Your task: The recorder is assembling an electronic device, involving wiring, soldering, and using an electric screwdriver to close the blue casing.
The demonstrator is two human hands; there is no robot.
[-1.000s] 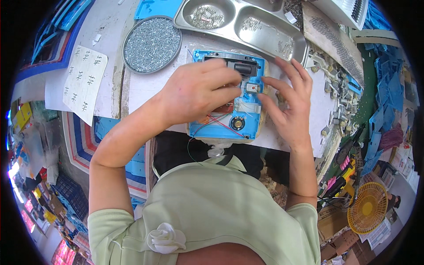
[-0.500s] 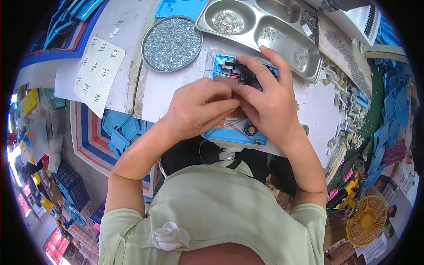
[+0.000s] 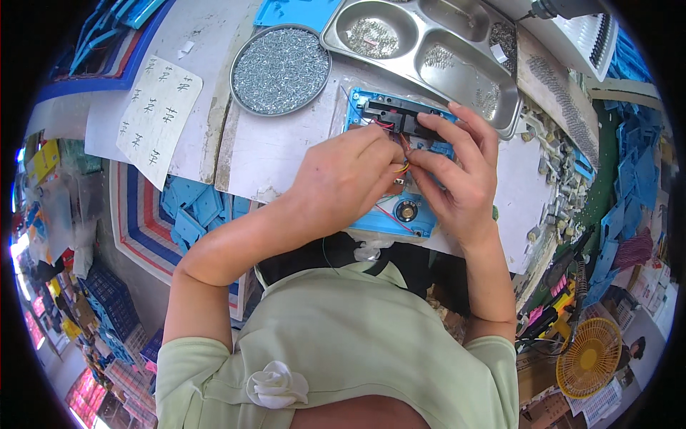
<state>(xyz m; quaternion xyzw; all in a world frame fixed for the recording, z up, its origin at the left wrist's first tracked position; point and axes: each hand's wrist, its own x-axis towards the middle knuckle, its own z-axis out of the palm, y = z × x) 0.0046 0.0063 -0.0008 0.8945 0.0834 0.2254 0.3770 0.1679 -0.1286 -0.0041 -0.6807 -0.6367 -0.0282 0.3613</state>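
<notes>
A blue plastic casing point(image 3: 386, 219) lies on the table in front of me. It holds a long black mechanism point(image 3: 391, 114) along its far side and a small round speaker point(image 3: 406, 210) near its front right. My left hand point(image 3: 349, 175) reaches over the casing's left part, its fingers closed on thin wires point(image 3: 402, 169). Thumb and index finger of my right hand point(image 3: 461, 175) pinch at the same wires, while its other fingers arch over the black mechanism. The fingertips of my left hand are partly hidden, as is the casing's middle.
A round tray of small metal screws point(image 3: 280, 70) and a steel compartment tray point(image 3: 420, 70) with small parts stand beyond the casing. At left lies a marked paper sheet point(image 3: 158, 121). Small metal parts point(image 3: 547, 179) litter the right table edge. A power tool point(image 3: 557, 7) hangs at top right.
My left hand has moved right, its back turned more upward. My right hand has shifted right and nearer me. More of the black mechanism shows; the brown board seen earlier is out of sight.
</notes>
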